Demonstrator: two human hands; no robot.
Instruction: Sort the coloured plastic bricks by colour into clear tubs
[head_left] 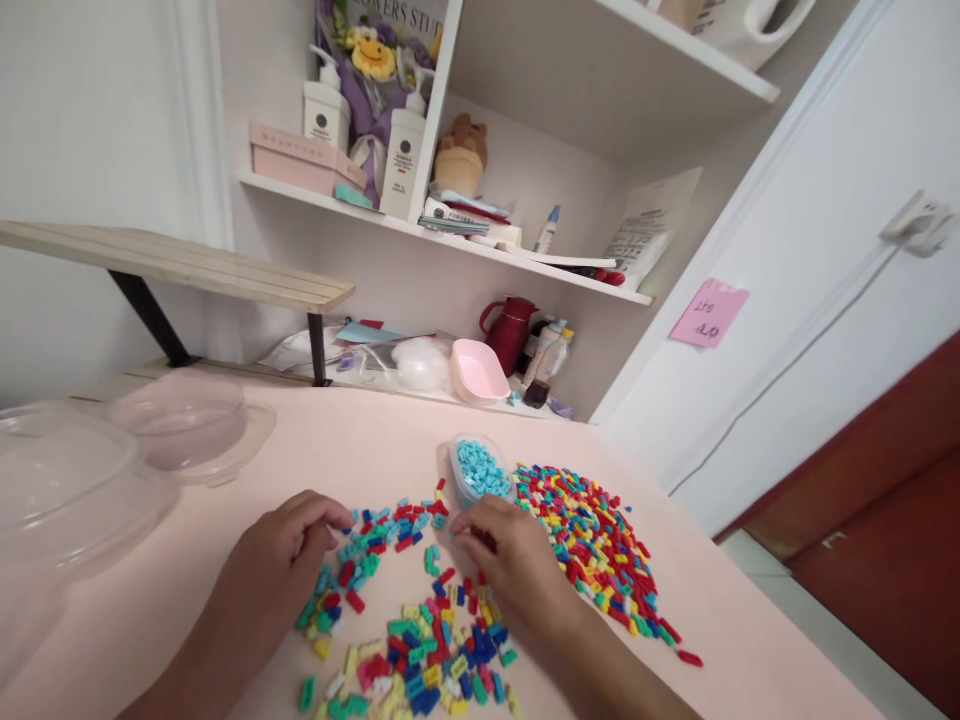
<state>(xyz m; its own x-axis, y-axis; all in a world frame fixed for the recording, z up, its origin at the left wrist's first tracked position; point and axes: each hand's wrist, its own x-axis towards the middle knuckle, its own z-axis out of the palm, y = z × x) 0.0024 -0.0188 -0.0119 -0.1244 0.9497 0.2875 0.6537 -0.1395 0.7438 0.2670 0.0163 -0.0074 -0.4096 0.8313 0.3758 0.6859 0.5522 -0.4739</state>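
Small coloured toy building bricks lie loose on the table in front of me. My left hand is at the left edge of a curved band of bricks, its fingers curled in toward the thumb. Whatever those fingertips may hold is hidden. To the right, my right hand hovers just in front of a clear plastic tub filled with light blue bricks. Its fingers are bent into a pinch, and anything between them is too small to make out.
A large heap of mixed bricks spreads right of the tub. Clear plastic containers stand at the left, near a small wooden shelf. Along the back are a pink bowl, a red jug and bottles.
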